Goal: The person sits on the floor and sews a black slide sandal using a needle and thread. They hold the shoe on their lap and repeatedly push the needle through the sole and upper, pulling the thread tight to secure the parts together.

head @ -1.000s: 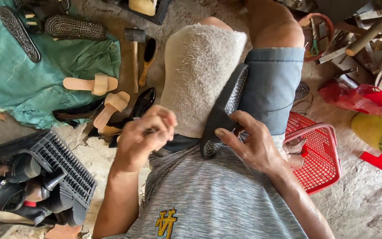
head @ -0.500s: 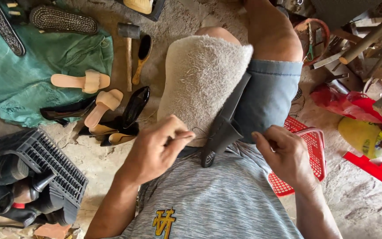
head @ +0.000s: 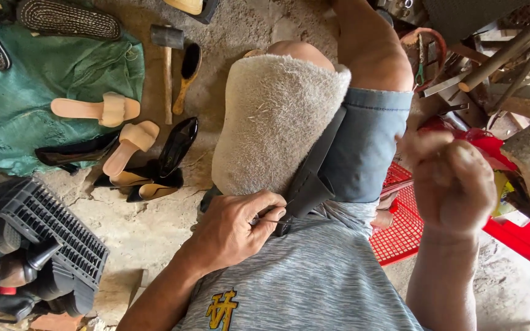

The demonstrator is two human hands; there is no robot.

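A long black shoe piece (head: 314, 171) lies wedged between my two thighs, next to a shaggy beige towel (head: 271, 116) draped over my left knee. My left hand (head: 234, 230) pinches the piece's lower end against my grey shirt. Off to the right, my right hand (head: 455, 184) is raised well clear of the piece, blurred, its fingers curled into a fist. Nothing shows inside that fist.
A red mesh basket (head: 400, 239) sits under my right leg. On the ground at left are a black crate of dark shoes (head: 50, 239), a green cloth (head: 26, 92), beige sandals (head: 99, 109), black heels (head: 176, 147), a hammer (head: 167, 55) and a brush (head: 186, 73). Metal rods and tools (head: 492, 61) crowd the upper right.
My right hand has let go of the black piece and swung up and out to the right. My left hand has dropped onto the piece's lower end.
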